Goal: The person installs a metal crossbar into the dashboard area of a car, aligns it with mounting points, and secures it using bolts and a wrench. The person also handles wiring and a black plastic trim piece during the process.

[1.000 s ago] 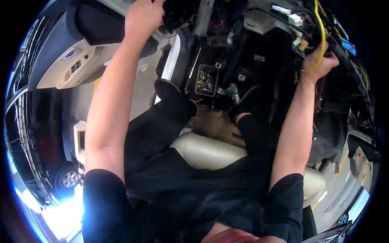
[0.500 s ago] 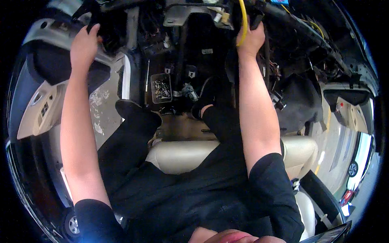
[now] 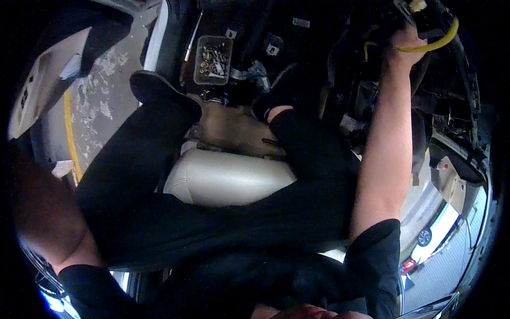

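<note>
My right hand is stretched far forward into the opened-up dashboard area, upper right. Its fingers look closed round a dark part, which I cannot make out. A yellow cable curves across that hand's wrist. At the far left my left forearm is in deep shadow, and the hand beyond it does not show. Between my feet and the dark centre part of the car floor sits a clear plastic box of loose screws and bolts. Beside it lie a long thin metal rod and a silver metal part.
Under my legs is a cream seat, with a bare brown floor patch ahead of it. An open car door stands on the left, past the door sill. Dark wiring and brackets surround my right arm; a white car is outside.
My view has swung forward and to the right. The left hand has left the left dashboard side and dropped back out of sight. My right hand stays among the dashboard parts by the yellow cable.
</note>
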Available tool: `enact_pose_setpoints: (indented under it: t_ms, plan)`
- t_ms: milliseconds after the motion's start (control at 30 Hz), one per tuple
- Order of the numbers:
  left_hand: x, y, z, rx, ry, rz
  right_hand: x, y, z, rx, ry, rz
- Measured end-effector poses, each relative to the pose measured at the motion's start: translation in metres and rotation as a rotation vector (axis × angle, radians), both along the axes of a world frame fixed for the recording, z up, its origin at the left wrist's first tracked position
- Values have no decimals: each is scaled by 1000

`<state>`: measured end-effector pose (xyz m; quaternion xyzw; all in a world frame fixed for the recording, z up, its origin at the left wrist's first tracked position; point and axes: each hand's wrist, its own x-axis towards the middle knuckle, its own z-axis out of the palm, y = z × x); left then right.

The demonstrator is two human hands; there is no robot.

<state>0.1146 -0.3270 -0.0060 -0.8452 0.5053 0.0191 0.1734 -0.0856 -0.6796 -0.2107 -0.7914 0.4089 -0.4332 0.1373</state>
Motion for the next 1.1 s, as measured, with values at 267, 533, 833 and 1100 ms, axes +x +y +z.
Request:
enact_pose_setpoints:
  t_ms: [267, 533, 833, 1100]
  plan:
    - [-130, -75, -232, 17, 847, -541, -41, 1, 25, -237, 542, 134]
    - [-243, -172, -365, -330, 858, -324, -47, -17, 23, -524, 724, 42]
    - [-243, -138, -415, -130, 1106, -211, -43, -5, 24, -195, 347, 20]
    - [-259, -138, -393, -406, 1280, -50, -42, -25, 9, -431, 462, -51]
